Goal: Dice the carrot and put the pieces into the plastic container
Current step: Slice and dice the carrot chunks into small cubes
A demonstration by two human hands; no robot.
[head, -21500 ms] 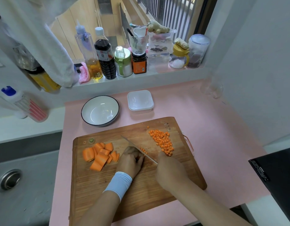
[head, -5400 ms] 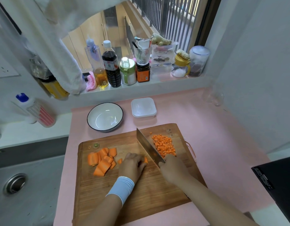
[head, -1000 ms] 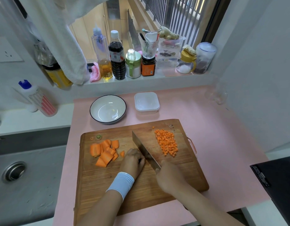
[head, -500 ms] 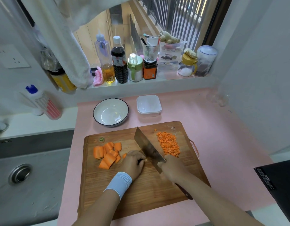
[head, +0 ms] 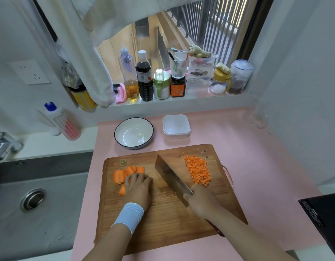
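On the wooden cutting board a heap of small carrot dice lies at the right and several thick carrot chunks lie at the left. My left hand lies over the chunks with its fingers curled on them. My right hand grips the handle of a cleaver, whose blade slants across the middle of the board between the two carrot groups. The square plastic container stands without contents on the pink mat behind the board.
A white bowl with a dark rim stands left of the container. A steel sink lies to the left. Bottles and jars line the window sill. A black appliance sits at the right edge.
My left hand has moved left from beside the blade onto the carrot chunks. The cleaver has stayed in the middle of the board in my right hand.
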